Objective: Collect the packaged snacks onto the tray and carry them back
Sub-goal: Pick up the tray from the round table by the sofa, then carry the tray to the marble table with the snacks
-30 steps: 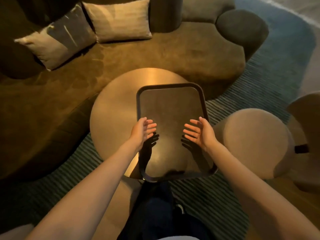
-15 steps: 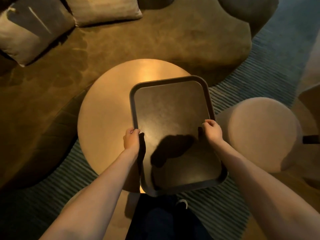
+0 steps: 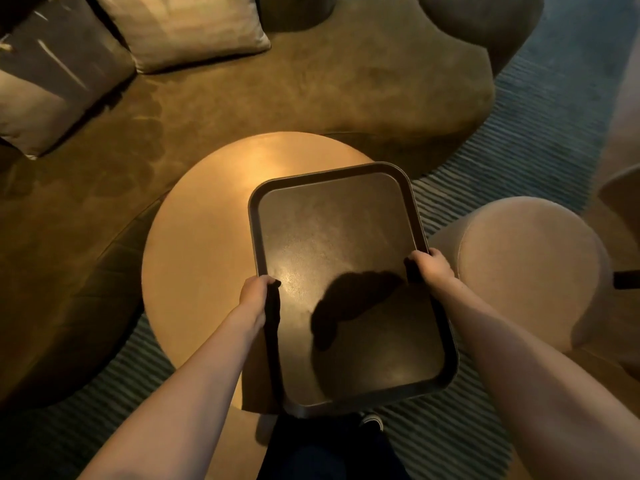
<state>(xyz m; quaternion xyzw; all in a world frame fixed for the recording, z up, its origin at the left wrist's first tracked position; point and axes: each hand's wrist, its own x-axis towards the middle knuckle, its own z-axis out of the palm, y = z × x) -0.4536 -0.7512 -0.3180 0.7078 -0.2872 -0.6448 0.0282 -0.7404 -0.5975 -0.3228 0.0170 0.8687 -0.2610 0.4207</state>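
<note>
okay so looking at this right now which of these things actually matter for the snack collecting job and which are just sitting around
For the job: the dark tray, bare, no snacks in view; the left hand and right hand gripping its long sides.

Just there: the round table, the sofa, two cushions, the pale stool, the striped rug.

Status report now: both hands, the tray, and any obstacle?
Left hand and right hand each grip a long edge of the tray. Tray empty, over round table. No snacks in view. Nothing in the way.
</note>
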